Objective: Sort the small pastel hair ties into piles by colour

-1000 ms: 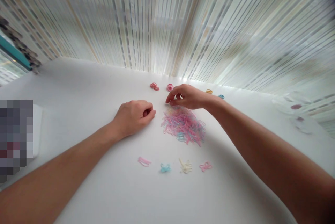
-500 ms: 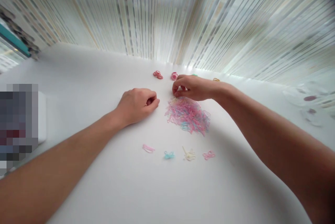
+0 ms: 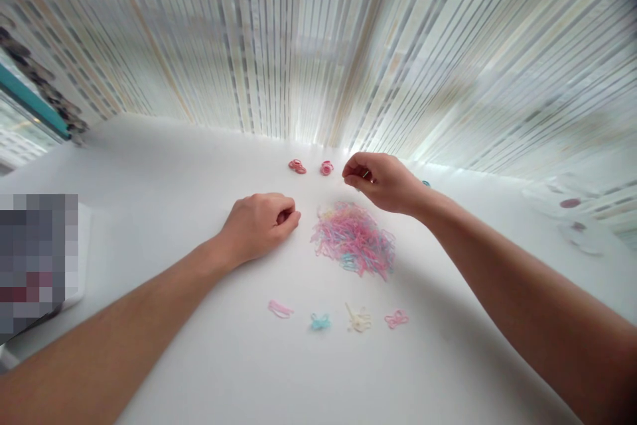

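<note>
Front row: where the white counter (image 3: 239, 372) is nearest, four small groups of bands lie apart, left to right: pink strips (image 3: 280, 309), blue loops (image 3: 320, 322), cream loops (image 3: 359, 320) and pink loops (image 3: 397, 319).
Left side: a pixelated object (image 3: 34, 252) with a white edge beside it.
Pile: a loose heap of bands (image 3: 354, 239), mostly pink with some blue and pale yellow, lies beyond the front row, between and to the right of the hands.
Left hand (image 3: 256, 226): rests on the counter left of the heap, fingers curled, thumb and forefinger together; whether anything is inside cannot be told.
Right hand (image 3: 383, 181): above the heap's far side, thumb and forefinger tips together; any band pinched there is too small to tell.
Back row: red bands (image 3: 297, 166), rose bands (image 3: 326, 168) near the right fingertips, and a teal band (image 3: 426, 183) partly hidden by the right forearm.
Far right: clear pieces (image 3: 570, 203) with dark red spots.
Behind: a striped curtain (image 3: 259, 40).
</note>
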Action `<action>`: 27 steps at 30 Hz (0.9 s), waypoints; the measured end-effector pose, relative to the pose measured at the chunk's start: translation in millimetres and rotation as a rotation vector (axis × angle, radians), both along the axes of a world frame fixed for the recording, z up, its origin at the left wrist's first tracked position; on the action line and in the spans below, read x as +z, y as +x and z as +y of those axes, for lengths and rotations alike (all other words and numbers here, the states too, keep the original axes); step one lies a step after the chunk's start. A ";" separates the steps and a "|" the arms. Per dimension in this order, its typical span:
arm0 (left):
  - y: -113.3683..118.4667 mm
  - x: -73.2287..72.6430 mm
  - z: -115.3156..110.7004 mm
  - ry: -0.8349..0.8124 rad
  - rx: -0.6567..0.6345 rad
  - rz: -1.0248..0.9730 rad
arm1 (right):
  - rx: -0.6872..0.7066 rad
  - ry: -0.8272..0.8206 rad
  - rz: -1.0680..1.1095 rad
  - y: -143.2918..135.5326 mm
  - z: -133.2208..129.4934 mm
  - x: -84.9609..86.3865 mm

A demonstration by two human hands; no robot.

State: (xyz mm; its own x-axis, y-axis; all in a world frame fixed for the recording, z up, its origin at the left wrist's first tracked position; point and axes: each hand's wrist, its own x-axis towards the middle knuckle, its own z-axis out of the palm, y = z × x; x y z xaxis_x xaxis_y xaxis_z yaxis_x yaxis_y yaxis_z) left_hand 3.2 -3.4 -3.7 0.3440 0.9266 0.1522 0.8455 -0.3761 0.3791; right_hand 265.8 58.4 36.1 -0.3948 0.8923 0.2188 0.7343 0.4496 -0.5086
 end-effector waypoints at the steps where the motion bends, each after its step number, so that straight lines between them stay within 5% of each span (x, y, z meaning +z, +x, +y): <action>1: 0.0 -0.4 0.1 0.003 -0.002 -0.001 | -0.005 0.008 0.040 4.6 -6.0 0.3; 11: 0.4 -0.8 1.1 0.015 0.001 0.015 | -0.053 -0.005 0.180 48.6 -96.4 7.2; 27: 0.3 -0.4 1.6 0.009 0.027 0.026 | 0.097 -0.350 0.417 26.1 -127.1 -7.5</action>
State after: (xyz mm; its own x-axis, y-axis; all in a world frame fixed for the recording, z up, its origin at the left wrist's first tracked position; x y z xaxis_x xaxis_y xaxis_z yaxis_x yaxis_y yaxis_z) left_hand 3.5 -1.8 -4.1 0.3233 0.9341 0.1516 0.8648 -0.3567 0.3534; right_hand 291.9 -68.6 28.6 -0.4218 0.9039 0.0711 0.4023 0.2568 -0.8788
